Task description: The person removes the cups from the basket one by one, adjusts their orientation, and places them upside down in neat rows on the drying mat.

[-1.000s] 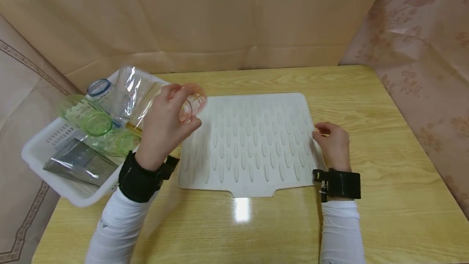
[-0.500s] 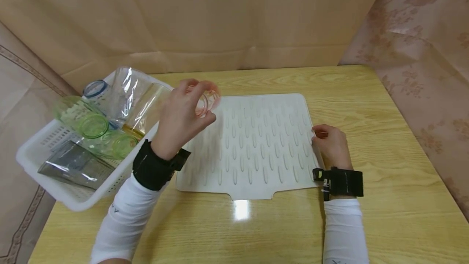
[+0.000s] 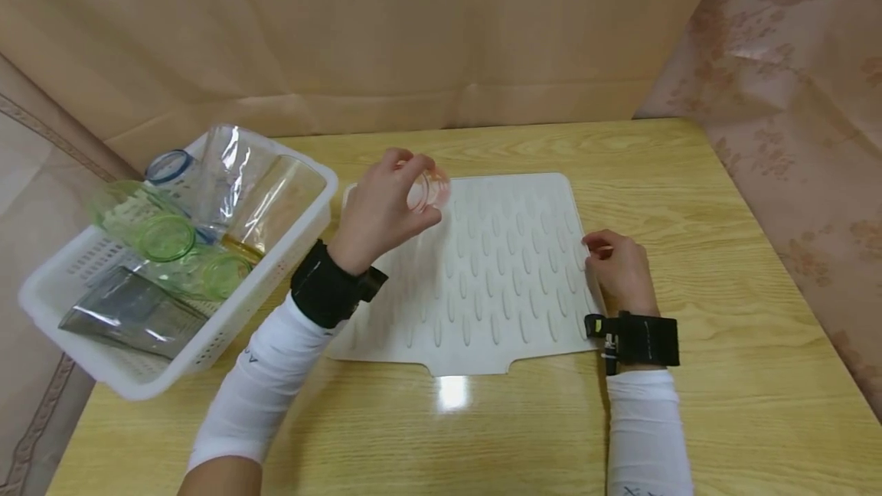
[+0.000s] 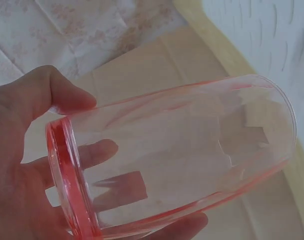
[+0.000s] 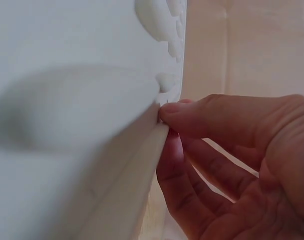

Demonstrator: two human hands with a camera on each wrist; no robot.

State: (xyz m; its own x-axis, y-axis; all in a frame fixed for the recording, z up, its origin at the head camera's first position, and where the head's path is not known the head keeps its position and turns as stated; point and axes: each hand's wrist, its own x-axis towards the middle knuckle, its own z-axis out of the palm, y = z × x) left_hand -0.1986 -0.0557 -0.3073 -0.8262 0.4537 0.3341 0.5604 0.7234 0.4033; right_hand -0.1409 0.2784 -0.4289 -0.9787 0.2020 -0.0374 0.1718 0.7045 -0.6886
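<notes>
My left hand (image 3: 386, 209) grips a clear pink drinking glass (image 4: 176, 155) near its thick pink base, thumb on one side and fingers on the other. In the head view the glass is above the far left part of a white draining mat (image 3: 496, 266) with raised oval ridges, its base toward me. At the mat's right edge, my right hand (image 3: 622, 270) pinches the rim between thumb and fingers, as the right wrist view shows up close with the thumb (image 5: 184, 117) on top.
A white plastic basket (image 3: 320, 201) stands at the left, holding several glasses: a green glass (image 3: 165, 236), a grey glass (image 3: 138, 312), a tall clear glass (image 3: 230, 167) and others. The wooden table (image 3: 730, 251) extends around the mat to a draped cloth at the back.
My left hand has moved right with the pink glass, from beside the basket to over the mat. The right hand keeps its pinch on the mat's edge.
</notes>
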